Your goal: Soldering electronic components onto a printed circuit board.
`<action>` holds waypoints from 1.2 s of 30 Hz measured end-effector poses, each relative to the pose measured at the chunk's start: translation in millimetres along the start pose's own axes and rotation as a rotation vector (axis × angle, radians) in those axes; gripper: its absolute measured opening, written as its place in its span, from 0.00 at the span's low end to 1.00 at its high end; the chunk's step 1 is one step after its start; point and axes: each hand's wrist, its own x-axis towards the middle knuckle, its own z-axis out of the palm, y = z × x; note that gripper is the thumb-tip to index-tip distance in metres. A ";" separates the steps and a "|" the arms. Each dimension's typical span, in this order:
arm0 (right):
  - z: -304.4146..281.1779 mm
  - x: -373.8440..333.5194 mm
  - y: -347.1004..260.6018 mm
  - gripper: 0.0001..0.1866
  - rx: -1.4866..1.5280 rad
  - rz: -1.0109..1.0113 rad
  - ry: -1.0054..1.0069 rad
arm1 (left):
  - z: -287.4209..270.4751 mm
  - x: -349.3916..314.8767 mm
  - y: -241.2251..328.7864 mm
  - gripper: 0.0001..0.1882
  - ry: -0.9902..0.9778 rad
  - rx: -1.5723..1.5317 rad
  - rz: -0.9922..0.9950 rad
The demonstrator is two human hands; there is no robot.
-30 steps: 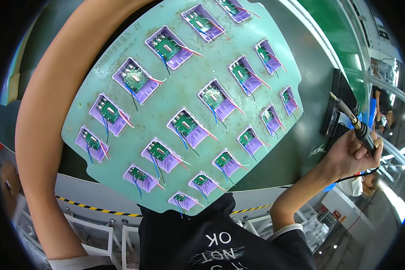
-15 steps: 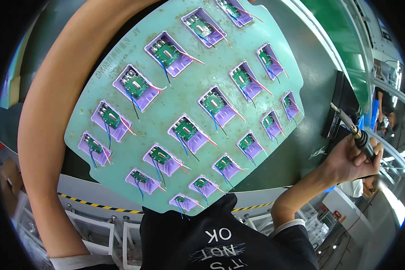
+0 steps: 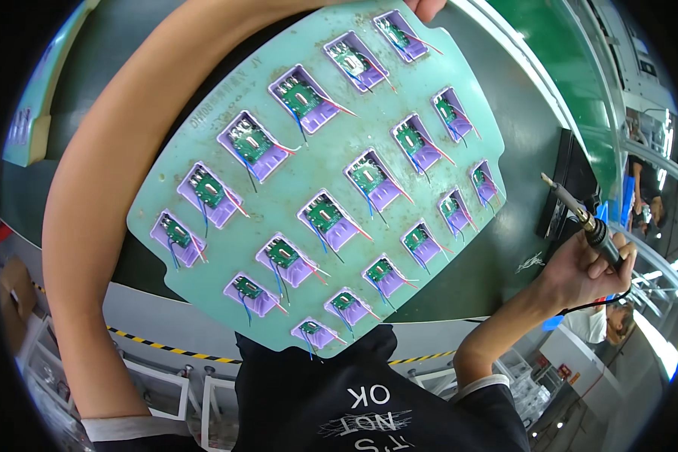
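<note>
A pale green fixture board (image 3: 320, 162) is held up tilted in front of me. My left arm curves around its left side, and the fingers of my left hand (image 3: 428, 9) grip its far edge; most of that hand is out of view. Set in the board's openings are several purple plastic housings (image 3: 320, 118), each with a small green circuit board (image 3: 301, 99) and thin red, blue and dark wires. To the right of the board, my right hand (image 3: 586, 269) is closed around a soldering iron (image 3: 600, 235), its tip pointing up and left, apart from the board.
Under the board lies a dark green work surface (image 3: 459, 290). A black box-like object (image 3: 569, 181) and thin wire scraps (image 3: 531, 261) are on the right. Another green board-like piece (image 3: 34, 135) stands at far left. Other people (image 3: 644, 192) are in the right background.
The green board has shifted a little to the right and toward me at its far end, bringing more of my left fingers into view. The soldering iron has moved slightly left.
</note>
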 end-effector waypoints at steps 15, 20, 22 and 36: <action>-1.4 -10.5 -0.1 0.13 -0.081 0.006 -0.002 | -0.3 -14.7 0.2 0.14 0.012 0.110 0.098; -7.5 -14.8 -5.4 0.13 -0.060 0.023 -0.048 | 2.3 -19.3 0.3 0.14 0.001 0.072 0.081; -9.3 -13.9 -6.4 0.13 -0.050 0.032 -0.044 | 3.0 -19.0 1.9 0.14 0.002 0.132 0.114; -9.4 -9.7 -18.3 0.15 -0.050 0.018 -0.072 | 3.6 -6.7 3.9 0.14 -0.037 0.156 0.097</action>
